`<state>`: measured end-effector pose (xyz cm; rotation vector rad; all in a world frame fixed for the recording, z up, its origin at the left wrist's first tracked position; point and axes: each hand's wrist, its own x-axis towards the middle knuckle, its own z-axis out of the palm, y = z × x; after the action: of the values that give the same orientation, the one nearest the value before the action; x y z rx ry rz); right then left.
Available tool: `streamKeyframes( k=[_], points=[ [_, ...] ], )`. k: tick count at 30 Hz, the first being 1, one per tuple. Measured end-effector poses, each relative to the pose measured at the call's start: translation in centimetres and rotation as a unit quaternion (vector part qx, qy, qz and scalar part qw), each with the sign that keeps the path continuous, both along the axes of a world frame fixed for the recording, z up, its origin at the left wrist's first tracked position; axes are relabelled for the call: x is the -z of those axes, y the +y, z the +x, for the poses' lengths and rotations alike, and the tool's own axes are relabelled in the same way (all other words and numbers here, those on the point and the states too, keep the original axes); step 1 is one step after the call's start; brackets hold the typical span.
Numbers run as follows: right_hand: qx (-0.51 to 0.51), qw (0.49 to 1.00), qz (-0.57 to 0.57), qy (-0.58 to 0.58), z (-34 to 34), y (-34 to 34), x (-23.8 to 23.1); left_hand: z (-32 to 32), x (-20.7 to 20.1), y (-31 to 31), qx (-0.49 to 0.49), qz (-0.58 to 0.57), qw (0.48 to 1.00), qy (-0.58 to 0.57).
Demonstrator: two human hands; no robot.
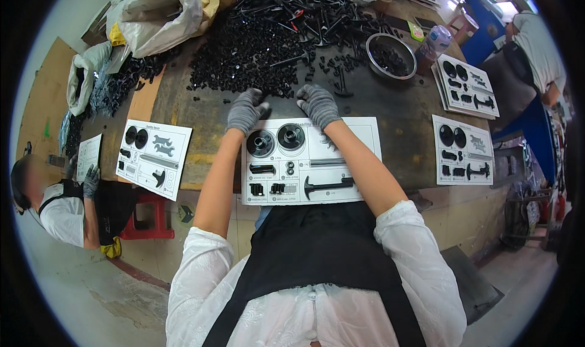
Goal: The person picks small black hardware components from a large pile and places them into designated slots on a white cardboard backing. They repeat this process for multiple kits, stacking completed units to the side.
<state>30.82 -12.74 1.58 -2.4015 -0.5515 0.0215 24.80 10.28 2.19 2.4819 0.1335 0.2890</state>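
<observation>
A printed white parts card [250, 191] lies in front of me on the table edge. On it are two black round discs [261, 143], black bolts [263, 169], small black screws [258, 189], a silver rod [326, 163] and a black T-shaped handle [329, 185]. Beyond its far edge, my left hand [247, 110], in a grey knit glove, is open beside the pile of small black screws [244, 60], thumb apart from its loosely bent fingers. My right hand [318, 105], gloved alike, is open near the pile's right side, fingers bent. Nothing shows in either hand.
Similar filled cards [155, 155] [464, 150] lie left and right, with a card stack [466, 88] at back right. A metal bowl [391, 55] holds black discs. White sacks [155, 17] stand at far left. A co-worker [67, 207] sits left; another person [536, 51] is right.
</observation>
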Motion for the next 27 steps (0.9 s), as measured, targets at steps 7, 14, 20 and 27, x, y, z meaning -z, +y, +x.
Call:
streamKeyframes(
  k=[7,14,20,27],
  points=[
    [-0.008,0.993,0.099,0.063,-0.1,-1.0,-0.4,-1.0,-1.4,-0.3,0.013,-0.138,0.989,0.048],
    [-0.081,0.983,0.153,0.066,-15.0,-4.9,-4.9,-16.6,-4.2,-3.4,0.084,-0.43,0.894,0.097],
    [-0.137,0.987,0.056,0.069,-18.7,-4.5,-4.6,-21.3,-5.2,-7.0,0.156,-0.201,0.96,0.121],
    [-0.176,0.983,-0.025,-0.038,-19.5,-3.4,-3.4,-21.5,-2.5,-8.7,0.141,0.069,0.988,-0.009]
  ],
)
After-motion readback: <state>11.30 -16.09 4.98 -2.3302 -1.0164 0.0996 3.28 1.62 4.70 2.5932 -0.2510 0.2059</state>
